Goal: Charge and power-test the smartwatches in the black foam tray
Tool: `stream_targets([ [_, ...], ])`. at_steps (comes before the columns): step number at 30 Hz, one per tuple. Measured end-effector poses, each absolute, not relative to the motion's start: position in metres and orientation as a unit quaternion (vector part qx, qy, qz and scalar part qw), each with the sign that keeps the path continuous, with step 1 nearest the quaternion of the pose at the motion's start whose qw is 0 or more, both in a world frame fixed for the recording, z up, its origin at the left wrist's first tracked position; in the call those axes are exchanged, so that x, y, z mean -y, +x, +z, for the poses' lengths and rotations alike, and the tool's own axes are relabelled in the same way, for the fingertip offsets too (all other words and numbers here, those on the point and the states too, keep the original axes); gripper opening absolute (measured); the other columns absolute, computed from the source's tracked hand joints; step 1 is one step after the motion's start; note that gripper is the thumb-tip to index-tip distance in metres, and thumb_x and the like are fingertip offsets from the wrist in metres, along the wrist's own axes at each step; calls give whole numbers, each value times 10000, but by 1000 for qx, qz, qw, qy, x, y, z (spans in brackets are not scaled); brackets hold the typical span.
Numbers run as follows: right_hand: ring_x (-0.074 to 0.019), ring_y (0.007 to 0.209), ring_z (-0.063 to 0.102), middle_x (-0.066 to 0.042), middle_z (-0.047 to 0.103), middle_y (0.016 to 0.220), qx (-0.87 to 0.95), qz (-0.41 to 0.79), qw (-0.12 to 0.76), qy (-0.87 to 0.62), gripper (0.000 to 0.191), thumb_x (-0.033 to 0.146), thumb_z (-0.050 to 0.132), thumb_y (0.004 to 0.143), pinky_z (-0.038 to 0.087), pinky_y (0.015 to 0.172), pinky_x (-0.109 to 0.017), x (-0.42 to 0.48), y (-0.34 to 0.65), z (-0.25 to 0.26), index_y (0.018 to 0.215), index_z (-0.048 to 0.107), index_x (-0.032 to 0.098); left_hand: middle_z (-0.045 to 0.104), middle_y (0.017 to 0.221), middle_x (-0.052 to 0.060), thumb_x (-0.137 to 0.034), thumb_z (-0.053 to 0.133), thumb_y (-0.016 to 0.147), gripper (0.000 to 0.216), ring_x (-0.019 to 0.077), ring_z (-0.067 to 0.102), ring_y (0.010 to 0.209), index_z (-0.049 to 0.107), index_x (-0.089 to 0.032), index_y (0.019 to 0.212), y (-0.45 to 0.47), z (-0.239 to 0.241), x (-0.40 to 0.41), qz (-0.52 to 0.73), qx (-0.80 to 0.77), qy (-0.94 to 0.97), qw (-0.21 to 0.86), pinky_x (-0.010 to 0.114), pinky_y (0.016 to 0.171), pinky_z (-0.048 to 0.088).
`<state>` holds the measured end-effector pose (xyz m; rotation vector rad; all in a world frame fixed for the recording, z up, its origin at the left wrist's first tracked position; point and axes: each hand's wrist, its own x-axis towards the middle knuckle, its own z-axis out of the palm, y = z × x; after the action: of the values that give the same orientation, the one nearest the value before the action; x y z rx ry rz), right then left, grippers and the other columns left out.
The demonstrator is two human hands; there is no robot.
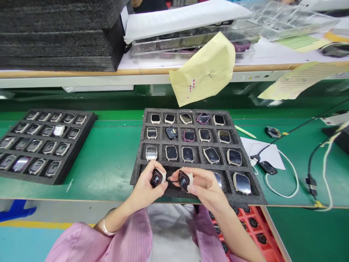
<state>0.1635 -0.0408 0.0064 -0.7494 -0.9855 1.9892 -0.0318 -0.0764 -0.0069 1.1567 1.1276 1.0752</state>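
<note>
- Head view: a small rounded-square watch body with a pale cream case and a lit dark glass face (158, 178) sits in the left hand (145, 187); a matching pale-cased watch body with a tilted, lit dark face (185, 180) sits in the right hand (208, 186).
- Both are probably light, rigid and slick, with glass that could scratch or chip if dropped; the case sides look the safest hold, keeping fingertips off the face.
- Left hand: curled nearly closed, thumb and forefinger pinching its watch by the edges.
- Right hand: partly closed, thumb on the near edge of its watch, fingers reaching to the far side, some tips showing past it.
- Beneath and beyond both hands: a dark grey foam tray with square pockets (257, 199), holding more watch bodies, on a green bench (114, 145).
- Well left of the left hand: another dark grey foam tray of watch bodies (79, 147).
- Right of the right hand: a small black device (268, 167) on white paper (248, 145).
</note>
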Motion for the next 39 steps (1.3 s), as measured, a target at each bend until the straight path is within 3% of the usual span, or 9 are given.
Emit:
stream_targets([
  [5,-266,922,709,-92,740,1003,398,778,393,-286,338,251,806,740,550,880,-432,41,164,5,1069,728,231,440,755,-47,-155,595,792,209,84,397,568,434,-211,913,-32,-5,77,469,-476,493,557,223,570,348],
  [24,-272,970,690,-100,730,1029,416,759,399,-303,317,259,790,765,534,907,-455,43,162,9,1072,715,231,470,724,-40,-212,625,784,201,115,428,617,451,-213,884,-34,-2,77,485,-485,500,529,245,620,365],
  [39,-265,970,682,-82,708,1031,450,740,423,-266,278,250,775,786,549,860,-407,45,165,16,1060,731,261,444,704,-45,-202,614,823,209,99,407,569,419,-216,898,-32,5,81,529,-459,503,507,239,560,338],
])
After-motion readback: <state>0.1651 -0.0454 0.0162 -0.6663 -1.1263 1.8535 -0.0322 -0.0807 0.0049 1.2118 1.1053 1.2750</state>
